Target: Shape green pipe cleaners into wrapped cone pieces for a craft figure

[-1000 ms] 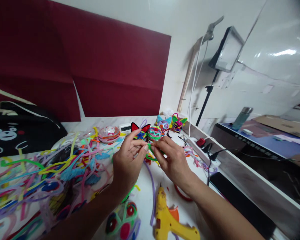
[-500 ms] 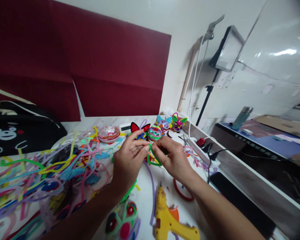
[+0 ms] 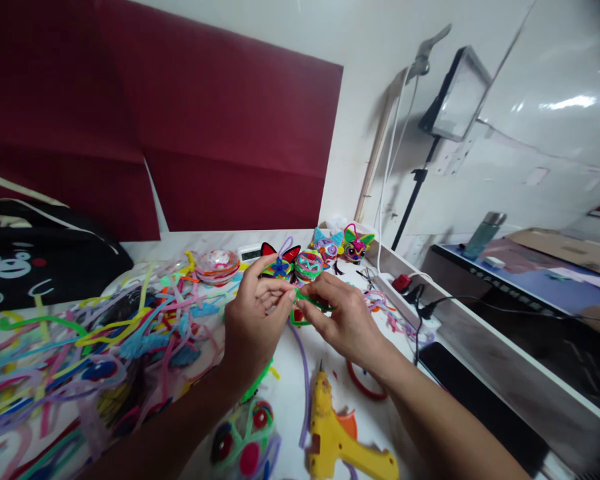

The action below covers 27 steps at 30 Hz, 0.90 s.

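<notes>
Between my two hands, above the white table, is a green pipe cleaner (image 3: 300,319), bent into a shape that my fingers partly cover. The thumb and fingers of my left hand (image 3: 260,303) pinch one end of it. My right hand (image 3: 343,310) pinches the same green piece from the other side, fingertips almost touching the left ones. Just behind the hands stand a decorated ball with red and black ears (image 3: 279,261) and a multicoloured wrapped ball (image 3: 309,265). A purple pipe cleaner (image 3: 305,380) lies below the hands.
A yellow hot glue gun (image 3: 325,427) lies in front, by a green-trimmed piece (image 3: 245,440) and a red ring (image 3: 365,380). Loose pipe cleaners (image 3: 105,333) cover the left side. A black phone (image 3: 480,407) and a power strip (image 3: 410,303) sit at right.
The green pipe cleaner has turned between my fingers, its open loop now showing flatter and smaller. My hands stay in nearly the same place, both still gripping it.
</notes>
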Motion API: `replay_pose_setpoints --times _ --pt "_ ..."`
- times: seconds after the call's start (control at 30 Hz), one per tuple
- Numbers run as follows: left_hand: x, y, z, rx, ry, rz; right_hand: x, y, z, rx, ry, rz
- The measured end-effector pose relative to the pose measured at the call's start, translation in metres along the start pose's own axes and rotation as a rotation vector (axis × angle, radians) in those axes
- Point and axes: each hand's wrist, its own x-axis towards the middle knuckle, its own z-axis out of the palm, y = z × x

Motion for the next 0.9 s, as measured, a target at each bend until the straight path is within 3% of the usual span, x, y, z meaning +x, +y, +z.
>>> replay_pose_setpoints --times 0.1,0.27,0.47,0.9 --pt "0.0007 -0.0023 0.0009 -0.03 -0.007 -0.028 0.0 0.0031 0.0007 -0.045 -0.012 0.0" --pt "0.0029 -0.005 -0.0011 -0.053 -0.142 -0.071 0.0031 0.0056 -0.0034 -0.009 -0.038 0.034" --pt "0.0066 -0.0037 -0.007 0.213 -0.223 0.103 0.0036 0.0031 -0.0064 0.072 -0.059 0.107" --pt "0.0046 -0.0011 -0.0079 0.415 -0.176 0.224 0.0045 -0.0019 -0.0082 0.102 -0.077 0.122"
